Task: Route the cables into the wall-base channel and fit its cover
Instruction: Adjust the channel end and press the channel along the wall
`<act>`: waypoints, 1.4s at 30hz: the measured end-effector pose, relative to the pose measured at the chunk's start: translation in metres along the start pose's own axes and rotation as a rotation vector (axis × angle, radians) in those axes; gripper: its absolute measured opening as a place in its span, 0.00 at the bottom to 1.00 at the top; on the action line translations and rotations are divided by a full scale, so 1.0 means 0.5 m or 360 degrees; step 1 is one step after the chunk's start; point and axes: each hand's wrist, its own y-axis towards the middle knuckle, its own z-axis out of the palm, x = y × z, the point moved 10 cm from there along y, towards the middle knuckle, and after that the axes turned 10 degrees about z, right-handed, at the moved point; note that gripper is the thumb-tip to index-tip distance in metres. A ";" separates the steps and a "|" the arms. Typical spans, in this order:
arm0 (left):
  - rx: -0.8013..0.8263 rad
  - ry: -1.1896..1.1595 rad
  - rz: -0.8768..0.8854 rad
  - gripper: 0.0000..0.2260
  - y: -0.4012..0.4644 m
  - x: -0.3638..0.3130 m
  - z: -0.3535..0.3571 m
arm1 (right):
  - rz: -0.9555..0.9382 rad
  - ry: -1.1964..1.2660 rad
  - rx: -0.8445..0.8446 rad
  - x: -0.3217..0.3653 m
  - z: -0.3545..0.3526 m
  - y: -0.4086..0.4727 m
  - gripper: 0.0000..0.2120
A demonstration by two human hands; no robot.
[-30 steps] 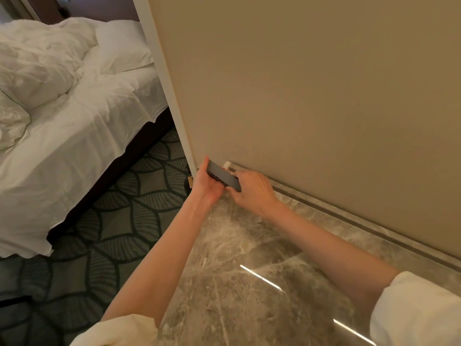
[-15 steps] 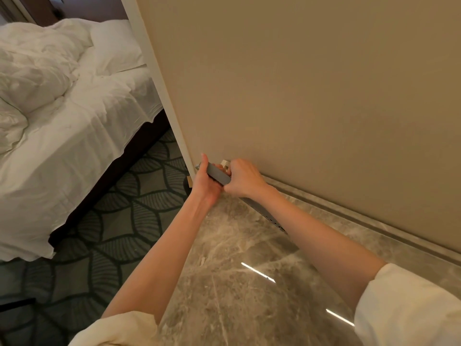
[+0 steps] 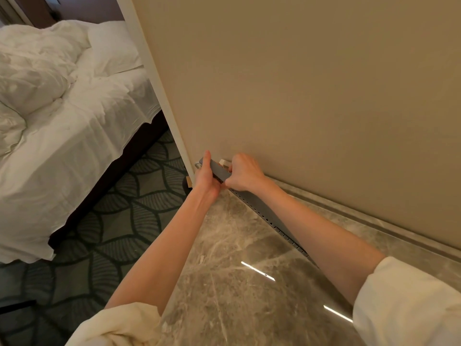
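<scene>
A long grey slotted channel piece (image 3: pixel 259 208) runs along the foot of the beige wall (image 3: pixel 299 96), its far end near the wall's corner. My left hand (image 3: pixel 207 176) grips that far end from the left. My right hand (image 3: pixel 243 174) holds the same piece from above, just to the right. A small pale block (image 3: pixel 223 162) shows at the wall base between my hands. A thin white cable loop (image 3: pixel 197 165) peeks out at the piece's end. Most of the piece's length is hidden under my right forearm.
A marble skirting strip (image 3: pixel 374 221) lines the wall base above the glossy marble floor (image 3: pixel 237 283). To the left lie patterned dark carpet (image 3: pixel 124 221) and a bed with white sheets (image 3: pixel 62 133). A white corner trim (image 3: pixel 159 96) edges the wall.
More of the grey slotted piece shows under my right forearm than before. Both hands keep their grip at the wall's corner.
</scene>
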 end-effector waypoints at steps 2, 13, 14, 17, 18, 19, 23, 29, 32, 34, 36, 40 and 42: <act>-0.0059 0.0040 -0.0008 0.16 0.002 0.004 -0.008 | 0.0016 0.0123 0.0070 -0.010 0.009 0.001 0.13; -0.0044 -0.0098 0.0062 0.17 0.010 0.003 0.004 | 0.0470 0.0269 -0.0143 -0.047 0.044 -0.002 0.28; -0.0058 -0.0092 0.0051 0.17 0.007 0.006 0.003 | 0.0469 0.0228 -0.0213 -0.044 0.041 0.000 0.26; -0.0131 -0.0079 0.0047 0.15 0.006 0.006 -0.005 | 0.0407 0.0140 -0.0403 -0.033 0.030 -0.003 0.20; -0.0137 -0.0086 0.0043 0.15 0.005 0.006 -0.004 | 0.0405 0.0134 -0.0438 -0.033 0.027 -0.004 0.20; -0.0140 -0.0094 0.0040 0.15 0.005 0.004 -0.003 | 0.0401 0.0137 -0.0464 -0.033 0.025 -0.004 0.19; -0.0143 -0.0110 0.0018 0.13 0.000 0.001 0.004 | 0.0406 0.0172 -0.0500 -0.036 0.021 -0.005 0.19; -0.0072 -0.0107 -0.0057 0.14 -0.009 0.010 0.012 | 0.0441 0.0163 -0.0515 -0.048 0.019 -0.010 0.20; -0.0060 -0.0118 -0.0207 0.11 -0.017 0.023 0.010 | 0.0450 0.0120 -0.0476 -0.063 0.025 -0.013 0.20; -0.0053 -0.0050 -0.0269 0.06 -0.021 0.024 0.004 | 0.0465 0.0103 -0.0460 -0.074 0.027 -0.015 0.21; -0.0044 0.0056 -0.0248 0.06 -0.021 0.019 -0.002 | 0.0470 0.0072 -0.0437 -0.078 0.035 -0.014 0.19; -0.0178 0.0195 -0.0096 0.09 -0.017 0.007 -0.022 | 0.0504 0.0070 -0.0405 -0.085 0.051 -0.013 0.17; -0.0236 0.0247 -0.0035 0.06 -0.018 0.001 -0.027 | 0.0530 0.0097 -0.0424 -0.089 0.049 -0.012 0.18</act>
